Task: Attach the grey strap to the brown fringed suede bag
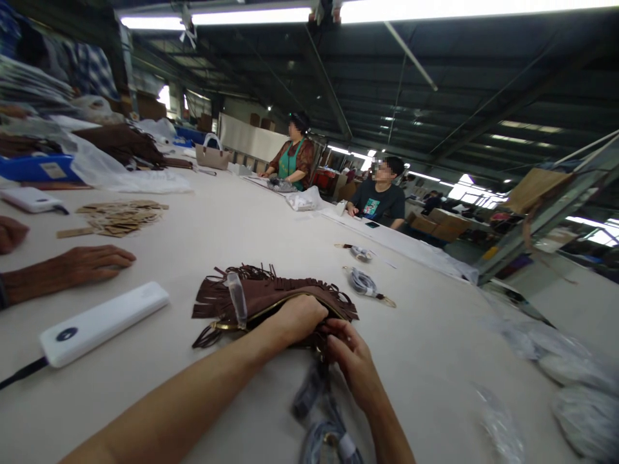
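Note:
A brown fringed bag [285,288] lies on the table in front of me, its gold zipper open and a strip of clear plastic wrapped round its left end. My left hand [304,317] reaches into the opening, and its fingers are hidden inside the bag. At the right end of the opening, my right hand [349,353] pinches the bag's edge with bent fingers. Just below the hands, a plastic-wrapped strap [322,435] with metal fittings lies on the table, partly blurred.
Two wrapped straps [363,282] lie beyond the bag. At left are a white device with a cord [106,324], another person's hand [99,263] and a pile of tan strips [123,218]. Clear plastic bags [585,412] lie at right. Two people sit across the table [232,225].

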A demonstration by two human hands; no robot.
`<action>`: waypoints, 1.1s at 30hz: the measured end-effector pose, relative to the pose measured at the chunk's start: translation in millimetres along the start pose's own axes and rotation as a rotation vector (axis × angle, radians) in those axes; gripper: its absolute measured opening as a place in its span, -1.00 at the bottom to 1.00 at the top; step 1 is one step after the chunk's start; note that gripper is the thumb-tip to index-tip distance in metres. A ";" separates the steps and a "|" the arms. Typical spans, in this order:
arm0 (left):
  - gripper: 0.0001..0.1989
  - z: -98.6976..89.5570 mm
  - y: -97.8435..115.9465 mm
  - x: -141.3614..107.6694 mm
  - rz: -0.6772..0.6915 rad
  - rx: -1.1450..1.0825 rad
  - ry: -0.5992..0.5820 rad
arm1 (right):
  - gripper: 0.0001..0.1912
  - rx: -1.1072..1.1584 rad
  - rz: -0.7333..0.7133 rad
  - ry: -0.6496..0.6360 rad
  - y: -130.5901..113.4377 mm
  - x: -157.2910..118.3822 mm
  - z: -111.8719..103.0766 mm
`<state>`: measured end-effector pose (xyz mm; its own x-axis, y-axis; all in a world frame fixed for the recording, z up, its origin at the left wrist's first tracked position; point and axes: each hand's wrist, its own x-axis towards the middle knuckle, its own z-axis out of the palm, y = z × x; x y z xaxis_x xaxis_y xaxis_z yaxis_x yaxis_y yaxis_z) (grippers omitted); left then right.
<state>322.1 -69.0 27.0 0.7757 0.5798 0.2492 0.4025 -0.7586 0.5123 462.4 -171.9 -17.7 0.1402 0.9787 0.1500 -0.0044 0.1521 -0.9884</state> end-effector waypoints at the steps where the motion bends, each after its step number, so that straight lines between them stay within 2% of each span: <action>1: -0.82 -5.9 2.2 -1.2 0.011 0.027 -0.002 | -0.65 0.103 0.027 -0.022 -0.9 -1.3 -1.2; 3: -0.76 -15.4 6.6 -3.5 0.062 0.061 -0.002 | -0.64 0.209 0.067 -0.007 0.4 -2.6 -3.9; 5: -0.72 -20.5 10.2 -5.1 0.114 0.000 0.005 | -0.54 0.173 0.098 0.043 3.7 -1.8 -6.9; 8: -0.72 -20.5 12.2 -5.1 0.107 -0.238 0.030 | -0.40 0.013 0.113 0.056 5.2 2.0 -11.2; 11: -0.84 -17.7 10.7 -3.2 0.070 -0.481 0.053 | -0.35 -0.104 0.041 0.110 -2.3 5.3 -15.2; 14: -0.80 -16.8 9.6 -1.6 -0.027 -0.724 -0.003 | -0.41 -0.186 -0.057 0.220 -12.3 6.2 -18.6; 16: -0.75 -16.4 9.8 -1.3 -0.117 -0.838 -0.026 | -0.56 -0.254 -0.121 0.269 -15.9 6.2 -19.8; 18: -0.76 -14.8 10.0 -1.2 -0.157 -0.906 -0.022 | -0.69 -0.308 -0.175 0.282 -16.4 6.3 -19.9; 20: -0.76 -11.7 9.8 -1.1 -0.162 -0.962 -0.022 | -0.71 -0.322 -0.193 0.275 -15.0 6.4 -19.1; 22: -0.75 -7.4 9.2 -0.7 -0.160 -1.012 -0.015 | -0.69 -0.269 -0.136 0.268 -13.4 6.2 -17.8; 26: -0.73 0.5 9.1 -0.3 -0.183 -1.050 0.060 | -0.49 -0.051 0.002 0.205 -11.3 4.1 -15.0; 30: -0.76 2.8 10.1 -0.5 -0.167 -1.006 0.073 | -0.39 0.200 0.018 0.138 -7.7 2.8 -14.4; 33: -0.80 1.4 9.3 -0.2 -0.131 -0.922 0.087 | -0.45 0.273 0.006 0.128 -2.8 3.4 -16.7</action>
<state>326.3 -76.6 30.6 0.6976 0.6922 0.1850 -0.0891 -0.1724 0.9810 479.4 -171.3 -14.8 0.2628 0.9570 0.1227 -0.2696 0.1950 -0.9430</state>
